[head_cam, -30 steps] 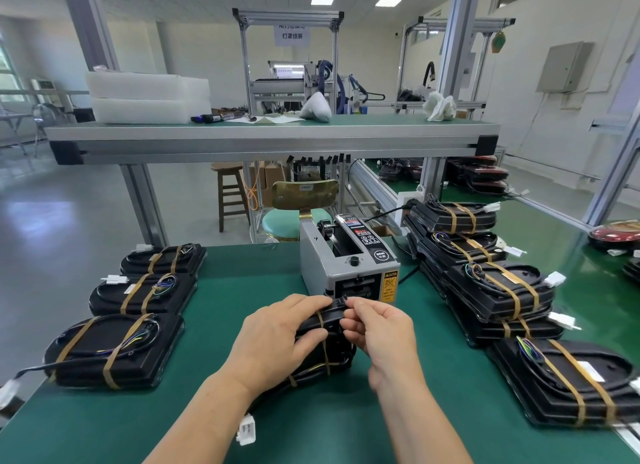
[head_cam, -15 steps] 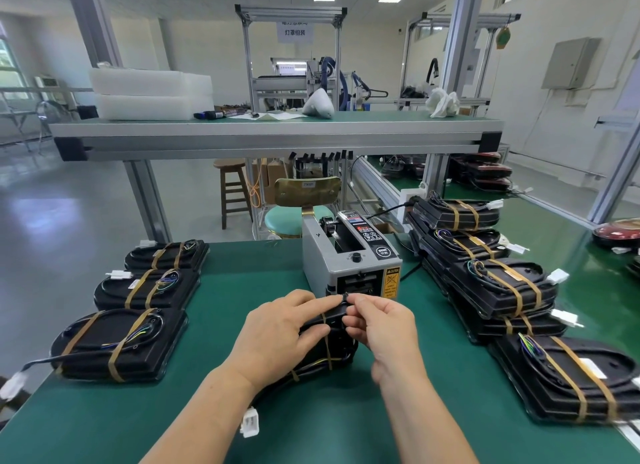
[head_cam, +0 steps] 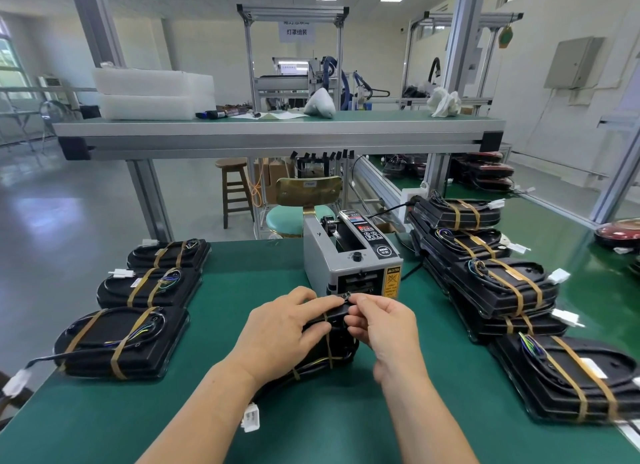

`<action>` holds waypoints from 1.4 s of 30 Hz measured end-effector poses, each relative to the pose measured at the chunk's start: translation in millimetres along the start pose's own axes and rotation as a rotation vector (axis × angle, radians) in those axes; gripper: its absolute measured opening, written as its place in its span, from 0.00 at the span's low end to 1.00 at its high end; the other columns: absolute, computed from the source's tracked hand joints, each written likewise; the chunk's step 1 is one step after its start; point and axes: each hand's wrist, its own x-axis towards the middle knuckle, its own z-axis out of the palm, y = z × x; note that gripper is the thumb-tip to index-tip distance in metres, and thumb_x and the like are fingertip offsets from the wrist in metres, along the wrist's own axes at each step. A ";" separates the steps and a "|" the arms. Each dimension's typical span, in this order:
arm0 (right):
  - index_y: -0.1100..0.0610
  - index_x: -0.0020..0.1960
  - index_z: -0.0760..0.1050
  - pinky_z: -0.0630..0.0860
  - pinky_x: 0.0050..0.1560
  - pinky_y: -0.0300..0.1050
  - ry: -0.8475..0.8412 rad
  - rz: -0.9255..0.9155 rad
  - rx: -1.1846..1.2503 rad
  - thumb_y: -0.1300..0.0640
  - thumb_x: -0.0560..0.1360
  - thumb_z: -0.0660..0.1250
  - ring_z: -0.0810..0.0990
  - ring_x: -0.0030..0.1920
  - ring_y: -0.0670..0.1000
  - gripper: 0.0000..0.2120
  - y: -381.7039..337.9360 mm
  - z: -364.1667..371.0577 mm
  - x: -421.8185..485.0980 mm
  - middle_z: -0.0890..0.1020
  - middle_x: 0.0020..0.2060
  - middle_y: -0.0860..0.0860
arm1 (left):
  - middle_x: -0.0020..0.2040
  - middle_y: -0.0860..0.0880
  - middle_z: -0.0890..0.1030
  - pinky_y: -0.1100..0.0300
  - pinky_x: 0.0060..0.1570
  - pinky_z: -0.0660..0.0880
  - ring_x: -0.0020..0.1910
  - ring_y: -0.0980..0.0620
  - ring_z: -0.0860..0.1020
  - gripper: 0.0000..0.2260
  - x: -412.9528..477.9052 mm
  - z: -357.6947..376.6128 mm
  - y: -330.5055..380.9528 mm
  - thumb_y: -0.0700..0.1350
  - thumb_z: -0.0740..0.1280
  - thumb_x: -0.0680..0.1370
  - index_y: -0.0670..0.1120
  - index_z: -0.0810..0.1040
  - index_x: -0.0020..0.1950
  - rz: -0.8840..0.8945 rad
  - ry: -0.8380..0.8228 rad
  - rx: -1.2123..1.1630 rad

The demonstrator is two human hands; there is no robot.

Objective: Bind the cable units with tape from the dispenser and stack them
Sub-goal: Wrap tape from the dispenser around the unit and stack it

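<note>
head view: on a green work table (head_cam: pixel 214 411), a stack of bound units (head_cam: pixel 502 290) sits at right and three bound units (head_cam: pixel 121 342) lie at left. between them, a tape dispenser (head_cam: pixel 353 259) stands with one cable unit (head_cam: pixel 332 346) just before it. the left hand (head_cam: pixel 280 335) presses the unit flat, fingers spread over its top. the right hand (head_cam: pixel 384 325) pinches its far edge; whether on tape or cable is too small to tell. a tan band (head_cam: pixel 327 325) already crosses it. best practice, by judgement: keep the coil pinned, pull the strip taut, and spare the white connector (head_cam: pixel 250 417).
</note>
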 end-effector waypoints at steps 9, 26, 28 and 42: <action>0.56 0.42 0.81 0.77 0.32 0.41 0.084 -0.211 -0.186 0.64 0.76 0.66 0.83 0.30 0.48 0.08 9.9 -7.2 10.1 0.83 0.28 0.49 | 0.61 0.63 0.71 0.62 0.52 0.71 0.55 0.61 0.73 0.18 -0.9 1.5 -1.2 0.59 0.59 0.80 0.71 0.64 0.70 0.003 0.013 -0.021; 0.51 0.36 0.83 0.77 0.42 0.44 -0.009 -0.209 -0.385 0.47 0.69 0.75 0.82 0.38 0.47 0.09 19.2 9.6 36.5 0.84 0.32 0.43 | 0.59 0.63 0.76 0.59 0.56 0.72 0.55 0.61 0.75 0.17 -7.0 -2.9 -0.5 0.58 0.66 0.77 0.64 0.69 0.66 -0.031 0.079 -0.145; 0.49 0.37 0.83 0.78 0.44 0.46 -0.025 -0.222 -0.348 0.48 0.71 0.74 0.82 0.39 0.49 0.07 23.1 7.2 36.5 0.85 0.34 0.44 | 0.56 0.63 0.77 0.60 0.55 0.72 0.52 0.60 0.75 0.19 -6.9 -2.7 -1.7 0.60 0.68 0.75 0.59 0.67 0.62 -0.085 0.086 -0.166; 0.66 0.39 0.77 0.70 0.43 0.46 -0.105 -0.156 -0.347 0.48 0.80 0.63 0.70 0.37 0.51 0.21 50.1 -2.9 37.7 0.75 0.33 0.56 | 0.65 0.60 0.71 0.68 0.57 0.66 0.61 0.62 0.72 0.38 -50.4 -8.5 -55.2 0.54 0.79 0.68 0.56 0.64 0.74 -0.547 -0.146 -0.707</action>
